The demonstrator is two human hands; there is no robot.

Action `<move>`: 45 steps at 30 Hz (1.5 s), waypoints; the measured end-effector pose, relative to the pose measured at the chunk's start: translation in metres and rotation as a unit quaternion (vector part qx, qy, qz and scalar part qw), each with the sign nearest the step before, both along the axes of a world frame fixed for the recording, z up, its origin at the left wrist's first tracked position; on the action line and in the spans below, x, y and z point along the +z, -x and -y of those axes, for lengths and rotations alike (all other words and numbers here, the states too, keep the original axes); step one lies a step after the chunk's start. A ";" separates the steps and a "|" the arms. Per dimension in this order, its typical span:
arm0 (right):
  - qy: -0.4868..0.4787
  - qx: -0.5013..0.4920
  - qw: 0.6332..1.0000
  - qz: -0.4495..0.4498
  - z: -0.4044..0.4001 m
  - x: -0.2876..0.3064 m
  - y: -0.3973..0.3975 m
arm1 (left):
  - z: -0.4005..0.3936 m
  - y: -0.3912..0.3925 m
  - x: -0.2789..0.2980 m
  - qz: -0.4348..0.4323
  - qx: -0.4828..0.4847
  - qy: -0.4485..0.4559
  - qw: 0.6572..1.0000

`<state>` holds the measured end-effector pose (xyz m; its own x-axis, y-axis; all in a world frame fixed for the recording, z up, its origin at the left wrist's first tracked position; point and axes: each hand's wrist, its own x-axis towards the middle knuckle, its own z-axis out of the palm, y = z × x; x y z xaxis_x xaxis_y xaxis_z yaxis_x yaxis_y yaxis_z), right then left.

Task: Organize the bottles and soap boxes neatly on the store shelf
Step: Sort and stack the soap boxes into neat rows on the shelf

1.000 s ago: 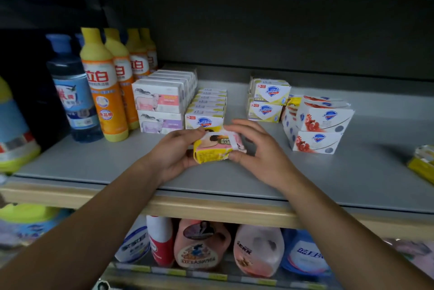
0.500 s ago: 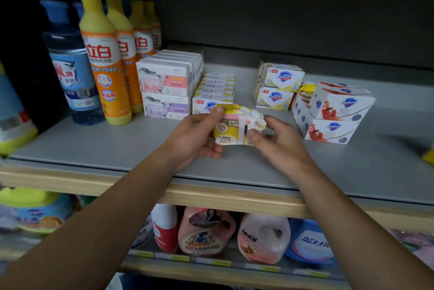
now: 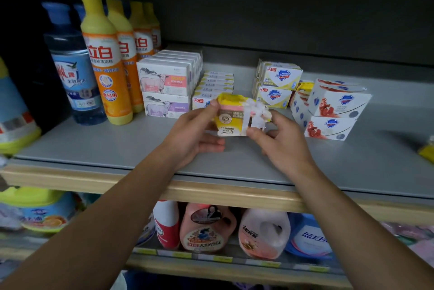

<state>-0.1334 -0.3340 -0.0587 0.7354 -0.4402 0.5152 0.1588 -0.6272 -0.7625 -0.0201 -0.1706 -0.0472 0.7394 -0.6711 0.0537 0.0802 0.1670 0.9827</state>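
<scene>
A yellow and pink soap pack (image 3: 231,117) with white tape on its right end is held just above the grey shelf (image 3: 117,146). My left hand (image 3: 192,134) grips its left side, thumb on top. My right hand (image 3: 281,139) pinches its right end. Behind it lie a row of small white soap boxes (image 3: 217,85), stacked sheep-print boxes (image 3: 166,88), two yellow-white Safeguard boxes (image 3: 277,85) and red-white Safeguard boxes (image 3: 333,111). Yellow-capped orange bottles (image 3: 105,66) and a blue bottle (image 3: 70,71) stand at the left.
A wooden shelf lip (image 3: 211,191) runs below my wrists. The lower shelf holds pink, red and blue detergent jugs (image 3: 206,228). A yellow item (image 3: 427,151) lies at the right edge. A large blue and yellow container (image 3: 14,116) stands at far left.
The soap pack has been lifted and turned in both hands, from lying face up to standing with its end toward me. The view moved closer to the shelf.
</scene>
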 end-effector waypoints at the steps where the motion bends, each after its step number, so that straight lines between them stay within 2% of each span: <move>1: 0.039 -0.009 0.999 0.017 0.000 0.000 0.000 | -0.002 0.000 0.001 -0.019 -0.008 0.010 1.000; 4: 0.194 -0.023 0.980 0.039 -0.002 -0.001 0.001 | -0.004 -0.002 0.000 -0.038 -0.012 0.020 0.999; 9: 0.272 0.020 0.958 -0.087 -0.002 0.004 0.018 | -0.005 0.006 0.002 -0.015 0.030 0.047 0.998; 11: 0.284 0.005 0.952 -0.112 -0.003 0.007 0.026 | -0.002 0.015 0.004 0.038 0.045 0.053 0.997; 17: 0.309 -0.083 0.944 -0.077 0.004 0.027 0.051 | 0.028 0.054 0.017 0.192 0.019 0.026 0.981; 21: 0.263 -0.145 0.952 -0.055 0.030 0.032 0.098 | 0.060 0.079 0.020 0.137 -0.049 0.011 0.989; 22: 0.256 -0.168 0.950 -0.055 0.040 0.033 0.113 | 0.070 0.086 0.019 0.151 -0.048 -0.011 0.987; 23: 0.250 -0.192 0.947 -0.055 0.051 0.034 0.128 | 0.081 0.091 0.017 0.196 -0.040 -0.042 0.979; 25: 0.239 -0.242 0.939 -0.050 0.075 0.037 0.156 | 0.100 0.100 0.007 0.324 -0.046 -0.121 0.937; 28: 0.205 -0.318 0.925 -0.038 0.112 0.041 0.191 | 0.121 0.114 -0.010 0.499 -0.059 -0.223 0.835; 30: 0.172 -0.369 0.913 -0.040 0.138 0.043 0.209 | 0.130 0.119 -0.017 0.573 -0.080 -0.267 0.771; 32: 0.158 -0.411 0.896 -0.048 0.163 0.049 0.223 | 0.136 0.119 -0.021 0.602 -0.097 -0.303 0.733; 38: 0.152 -0.487 0.853 -0.110 0.223 0.069 0.236 | 0.137 0.114 -0.028 0.610 -0.079 -0.306 0.726; 43: 0.159 -0.475 0.832 -0.239 0.244 0.060 0.230 | 0.136 0.115 -0.028 0.596 -0.072 -0.286 0.747; 45: 0.166 -0.475 0.824 -0.260 0.246 0.052 0.229 | 0.136 0.114 -0.028 0.592 -0.074 -0.286 0.750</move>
